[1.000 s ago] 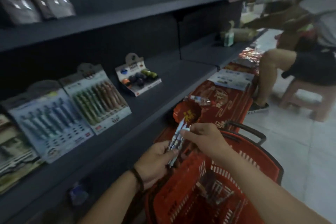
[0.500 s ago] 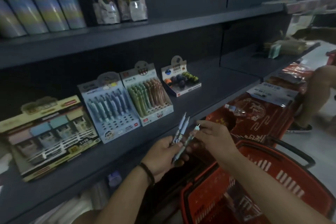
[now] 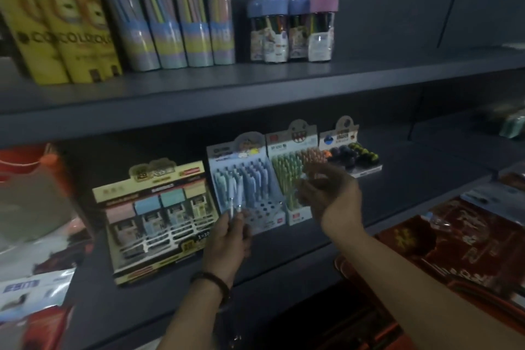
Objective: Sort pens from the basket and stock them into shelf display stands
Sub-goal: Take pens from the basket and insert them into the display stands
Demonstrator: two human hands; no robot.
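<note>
- Fingers of the left hand (image 3: 227, 239) pinched the pens (image 3: 237, 196) upright, tips down.
- Blue stand (image 3: 250, 193) sat just behind them, empty holes nearest.
- Right hand (image 3: 326, 193) hovered beside it, fingers loosely spread, apparently empty.

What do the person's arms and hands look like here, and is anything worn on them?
Both forearms are bare, with no sleeves in view. The left hand has a dark band, like a braided or beaded bracelet, around its wrist. The right hand has no glove, and no watch or ring that I can make out; its fingers are blurred.
</note>
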